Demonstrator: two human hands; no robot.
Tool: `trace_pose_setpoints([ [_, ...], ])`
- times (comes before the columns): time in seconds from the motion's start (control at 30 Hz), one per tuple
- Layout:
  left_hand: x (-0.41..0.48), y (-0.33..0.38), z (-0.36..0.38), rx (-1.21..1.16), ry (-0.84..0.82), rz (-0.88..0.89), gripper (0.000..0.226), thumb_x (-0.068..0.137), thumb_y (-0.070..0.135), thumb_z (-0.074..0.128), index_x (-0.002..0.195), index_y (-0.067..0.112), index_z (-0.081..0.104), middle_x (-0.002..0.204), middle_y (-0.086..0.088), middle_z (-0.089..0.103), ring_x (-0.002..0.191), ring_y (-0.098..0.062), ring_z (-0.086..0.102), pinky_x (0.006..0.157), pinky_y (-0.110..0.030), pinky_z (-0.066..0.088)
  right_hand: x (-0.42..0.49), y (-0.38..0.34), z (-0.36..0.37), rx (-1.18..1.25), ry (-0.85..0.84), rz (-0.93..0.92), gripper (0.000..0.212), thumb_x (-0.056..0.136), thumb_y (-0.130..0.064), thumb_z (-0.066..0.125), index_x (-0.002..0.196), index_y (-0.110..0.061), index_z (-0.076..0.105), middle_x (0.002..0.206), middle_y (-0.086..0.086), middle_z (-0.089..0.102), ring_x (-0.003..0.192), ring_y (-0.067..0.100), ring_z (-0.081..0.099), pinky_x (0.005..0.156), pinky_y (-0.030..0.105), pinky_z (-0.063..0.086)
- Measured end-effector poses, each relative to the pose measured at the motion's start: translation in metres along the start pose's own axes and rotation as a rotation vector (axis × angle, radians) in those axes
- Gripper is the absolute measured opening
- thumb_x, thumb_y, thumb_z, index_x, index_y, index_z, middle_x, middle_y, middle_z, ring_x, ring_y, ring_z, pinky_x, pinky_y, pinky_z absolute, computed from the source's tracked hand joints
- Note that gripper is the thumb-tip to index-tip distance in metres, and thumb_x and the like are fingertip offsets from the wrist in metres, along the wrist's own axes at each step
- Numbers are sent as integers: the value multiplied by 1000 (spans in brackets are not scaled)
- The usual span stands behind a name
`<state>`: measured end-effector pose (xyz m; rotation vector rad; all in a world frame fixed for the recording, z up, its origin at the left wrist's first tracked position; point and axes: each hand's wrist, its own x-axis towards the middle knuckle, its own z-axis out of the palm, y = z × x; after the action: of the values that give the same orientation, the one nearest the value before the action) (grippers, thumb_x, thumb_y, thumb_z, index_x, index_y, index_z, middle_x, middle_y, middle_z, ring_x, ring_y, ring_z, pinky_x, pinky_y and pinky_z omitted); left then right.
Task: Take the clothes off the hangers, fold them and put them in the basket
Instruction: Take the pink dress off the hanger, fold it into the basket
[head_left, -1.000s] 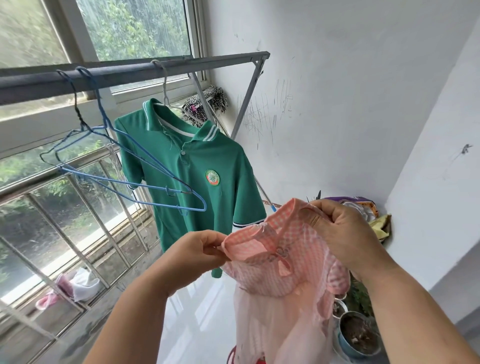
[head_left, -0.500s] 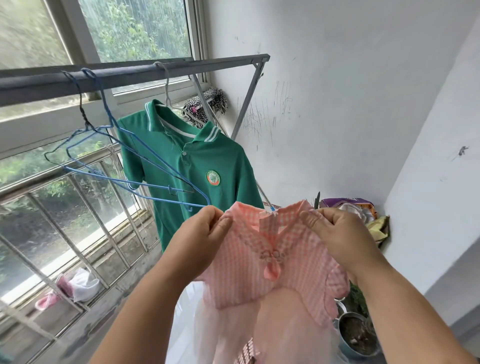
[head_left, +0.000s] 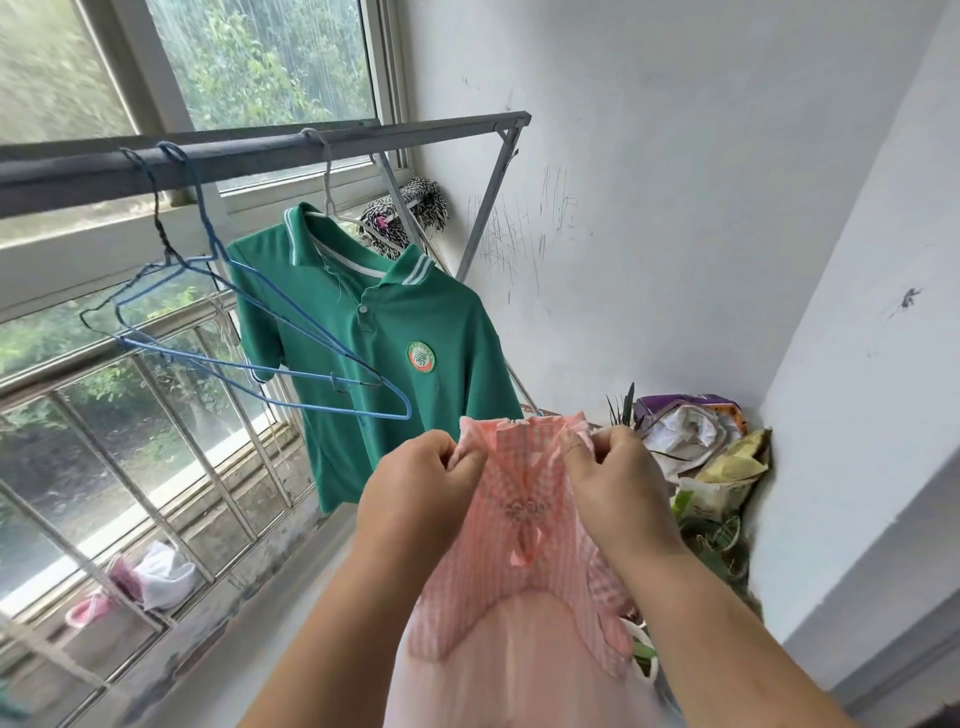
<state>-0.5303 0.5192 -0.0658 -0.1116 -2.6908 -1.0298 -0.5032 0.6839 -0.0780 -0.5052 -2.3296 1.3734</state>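
Low in the frame's centre, the left hand (head_left: 415, 488) and right hand (head_left: 613, 483) each pinch a shoulder of the one pink checked dress (head_left: 524, 551), fingers clamped on the cloth so it hangs flat, likely ready for folding. Upper left, two bare wire hangers (head_left: 363, 412) hang on the rail (head_left: 260, 156); one green polo shirt (head_left: 395, 312) waits beside them. No basket shows.

Behind the drying rail (head_left: 270, 153), greenery is being shown through a window (head_left: 260, 57). A black-and-white striped bundle (head_left: 410, 218) is being kept just behind the rail's far end; crumpled bags (head_left: 696, 436) are being piled below-right of it, pink-and-white cloths (head_left: 150, 577) below-left.
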Motion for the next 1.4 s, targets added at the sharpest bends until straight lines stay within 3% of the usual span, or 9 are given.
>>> trace_pose_setpoints([
  [0.3, -7, 7, 11, -244, -88, -27, 52, 91, 40, 60, 54, 9, 39, 46, 6, 26, 48, -14, 23, 48, -29, 21, -16, -11, 16, 260, -231, -20, 18, 86, -31, 72, 82, -14, 67, 71, 0, 73, 60, 5, 65, 61, 24, 52],
  [0.5, -7, 6, 8, -510, -213, -131, 44, 93, 36, 61, 69, -1, 64, 55, -1, 40, 54, -14, 34, 54, -28, 28, -22, -16, 11, 421, -347, 31, 12, 88, -25, 71, 90, -13, 70, 71, 6, 74, 56, 12, 65, 51, 27, 52],
  [0.73, -2, 6, 5, -648, -294, -232, 42, 92, 38, 62, 79, -1, 71, 65, -7, 56, 61, -16, 46, 61, -30, 38, -24, -20, 10, 454, -424, -23, 7, 86, -12, 72, 90, -18, 72, 72, 9, 73, 60, 16, 66, 53, 29, 56],
  [0.9, 0, 4, 4, -651, -340, -183, 41, 87, 44, 67, 74, 6, 74, 69, -9, 67, 65, -14, 55, 67, -30, 44, -21, -20, 12, 460, -479, -35, 19, 84, -6, 74, 89, -24, 71, 71, 0, 73, 64, 10, 68, 56, 25, 55],
  [1.07, 7, -7, 4, -625, -410, -151, 26, 94, 30, 63, 83, 11, 76, 85, -26, 71, 71, -21, 55, 70, -37, 43, -18, -17, 10, 469, -568, -55, 36, 84, 3, 69, 101, -28, 70, 86, 2, 76, 79, 12, 71, 63, 22, 55],
  [1.13, 11, -10, 0, -613, -461, -111, 26, 95, 30, 60, 83, 13, 75, 78, -18, 70, 72, -21, 54, 71, -37, 43, -13, -13, 6, 393, -442, -79, 33, 80, -8, 77, 102, -31, 67, 92, -2, 75, 87, 12, 70, 69, 22, 55],
  [1.2, 15, -12, -6, -553, -501, -43, 26, 97, 31, 58, 83, 13, 72, 74, -9, 61, 70, -20, 50, 69, -37, 40, -4, -6, 0, 239, -325, -66, 53, 70, -28, 86, 116, -32, 59, 103, -10, 67, 98, 7, 63, 85, 23, 52],
  [1.3, 19, -11, -13, -494, -626, 87, 35, 92, 43, 55, 91, 10, 67, 78, -9, 56, 73, -19, 47, 71, -38, 41, 3, -2, -6, 284, -519, 10, 98, 55, -46, 90, 140, -31, 43, 125, -10, 62, 119, 3, 53, 100, 28, 44],
  [1.4, 18, -6, -15, -433, -681, 172, 46, 86, 54, 54, 96, 12, 67, 88, -23, 65, 79, -19, 54, 86, -52, 51, 4, -5, -7, 441, -700, -11, 57, 63, -29, 86, 117, -20, 69, 110, 9, 73, 107, 18, 67, 93, 30, 53],
])
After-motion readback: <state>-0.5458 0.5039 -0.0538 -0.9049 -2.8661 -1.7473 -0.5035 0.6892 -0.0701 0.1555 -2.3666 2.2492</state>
